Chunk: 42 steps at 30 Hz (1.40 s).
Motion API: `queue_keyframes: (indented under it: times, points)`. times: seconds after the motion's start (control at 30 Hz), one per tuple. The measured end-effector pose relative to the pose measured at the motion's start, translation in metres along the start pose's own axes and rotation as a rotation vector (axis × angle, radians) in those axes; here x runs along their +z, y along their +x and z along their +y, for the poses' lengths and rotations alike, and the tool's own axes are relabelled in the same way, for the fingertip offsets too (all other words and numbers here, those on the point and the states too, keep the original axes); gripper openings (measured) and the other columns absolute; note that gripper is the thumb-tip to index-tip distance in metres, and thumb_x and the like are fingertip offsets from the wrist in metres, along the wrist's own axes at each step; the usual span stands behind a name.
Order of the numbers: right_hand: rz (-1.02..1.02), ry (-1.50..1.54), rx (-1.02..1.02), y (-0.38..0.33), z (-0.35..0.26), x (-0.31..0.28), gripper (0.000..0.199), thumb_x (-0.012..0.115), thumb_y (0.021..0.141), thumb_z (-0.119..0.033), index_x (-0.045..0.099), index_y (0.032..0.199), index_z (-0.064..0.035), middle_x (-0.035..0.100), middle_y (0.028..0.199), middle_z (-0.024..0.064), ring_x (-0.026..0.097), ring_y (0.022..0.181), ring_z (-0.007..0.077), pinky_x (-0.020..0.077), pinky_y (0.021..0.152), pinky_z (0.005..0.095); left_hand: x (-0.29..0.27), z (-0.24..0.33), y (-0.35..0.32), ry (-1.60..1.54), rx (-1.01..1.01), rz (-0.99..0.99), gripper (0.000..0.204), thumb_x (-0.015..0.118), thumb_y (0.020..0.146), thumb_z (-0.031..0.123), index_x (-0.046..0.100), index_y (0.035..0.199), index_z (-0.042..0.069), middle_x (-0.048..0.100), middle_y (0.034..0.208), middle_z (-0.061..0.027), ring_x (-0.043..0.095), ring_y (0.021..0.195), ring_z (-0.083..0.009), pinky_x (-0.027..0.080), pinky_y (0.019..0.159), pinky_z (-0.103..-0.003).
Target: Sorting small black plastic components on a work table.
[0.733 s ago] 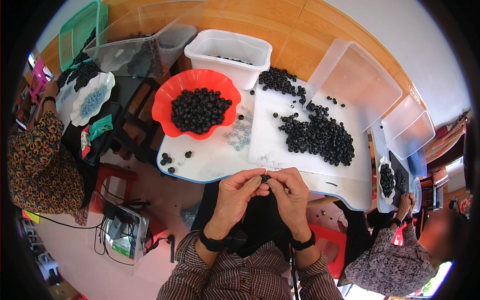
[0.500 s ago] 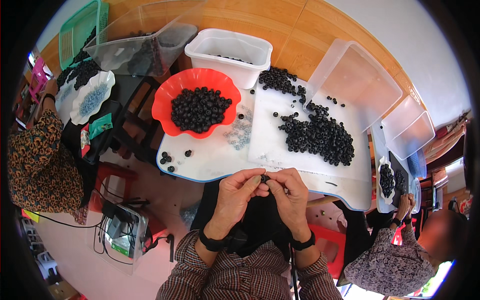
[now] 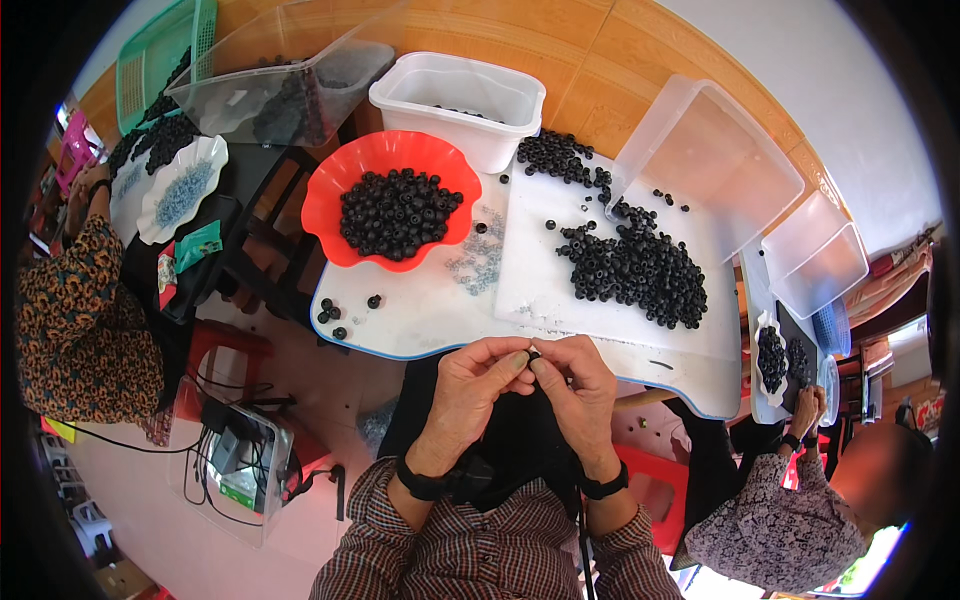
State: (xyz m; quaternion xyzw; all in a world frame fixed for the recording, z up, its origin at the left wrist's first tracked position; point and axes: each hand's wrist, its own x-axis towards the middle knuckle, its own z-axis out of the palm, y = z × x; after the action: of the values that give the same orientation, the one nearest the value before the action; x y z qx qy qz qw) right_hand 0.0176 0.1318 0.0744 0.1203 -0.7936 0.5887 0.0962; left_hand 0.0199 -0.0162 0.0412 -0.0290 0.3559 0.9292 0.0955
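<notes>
- Pinching a small, rounded black part (image 3: 533, 358) in both hands, you have it by the near edge of the white table (image 3: 410, 325), over your lap.
- Left hand (image 3: 470, 392): your thumb and forefinger close on the part's left side; the other fingers curl beneath.
- Right hand (image 3: 578, 385): your thumb and forefinger close on its right side. Fingertips cover most of the part; its full shape cannot be told.
- Beyond your hands: a heap of glossy black ring-like pieces (image 3: 640, 275), holes visible in some, on a smooth white sheet (image 3: 530, 270).
- Left of the sheet: a red bowl (image 3: 322, 208), glossy, wavy-rimmed, holding similar black pieces; tiny clear bits (image 3: 478, 255) scattered beside it.
- Behind: a rectangular white tub (image 3: 490, 152), smooth-walled. Far right: a translucent bin (image 3: 705, 150), tilted.
- Your sleeves (image 3: 370, 515): checked fabric.
</notes>
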Motion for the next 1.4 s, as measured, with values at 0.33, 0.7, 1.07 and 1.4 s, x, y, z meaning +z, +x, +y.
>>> queue_keyframes:
  times: [0.33,0.7,1.07,1.4]
  points:
    - [0.022,0.387,0.215,-0.003,0.011,-0.001,0.015,0.066,0.089,0.005,0.069,0.103,0.0011,0.063,0.099,0.0042,0.062,0.09,0.0108,0.0494,0.082,0.0225,-0.001,0.002,0.001,-0.168,-0.079,-0.006,0.023,0.059,0.096,0.006,0.063,0.116,-0.005,0.069,0.097,-0.0124,0.07,0.082,-0.018,0.061,0.073,-0.03]
    - [0.06,0.385,0.148,-0.003,0.016,0.003,0.014,0.069,0.086,0.004,0.07,0.1,-0.0007,0.06,0.098,0.0023,0.059,0.087,0.0088,0.0484,0.078,0.0207,0.0,0.001,0.001,-0.206,-0.09,-0.004,0.024,0.058,0.097,0.007,0.062,0.117,-0.006,0.069,0.097,-0.0128,0.07,0.081,-0.0175,0.061,0.073,-0.029]
    - [0.064,0.271,0.091,-0.003,0.01,0.005,0.013,0.071,0.085,0.002,0.067,0.097,-0.0007,0.057,0.099,0.0032,0.059,0.085,0.0089,0.0487,0.075,0.0207,-0.002,-0.002,0.0,-0.209,-0.052,-0.006,0.023,0.06,0.096,0.007,0.064,0.116,-0.004,0.068,0.094,-0.0101,0.066,0.078,-0.0148,0.059,0.072,-0.029]
    - [0.08,0.247,0.043,-0.004,0.011,0.01,0.014,0.07,0.085,0.003,0.066,0.098,0.0006,0.056,0.1,0.0054,0.059,0.083,0.0099,0.0494,0.073,0.0216,0.001,-0.003,0.0,-0.204,-0.047,0.009,0.023,0.06,0.096,0.007,0.064,0.116,-0.003,0.067,0.098,-0.0092,0.063,0.078,-0.0136,0.055,0.074,-0.027]
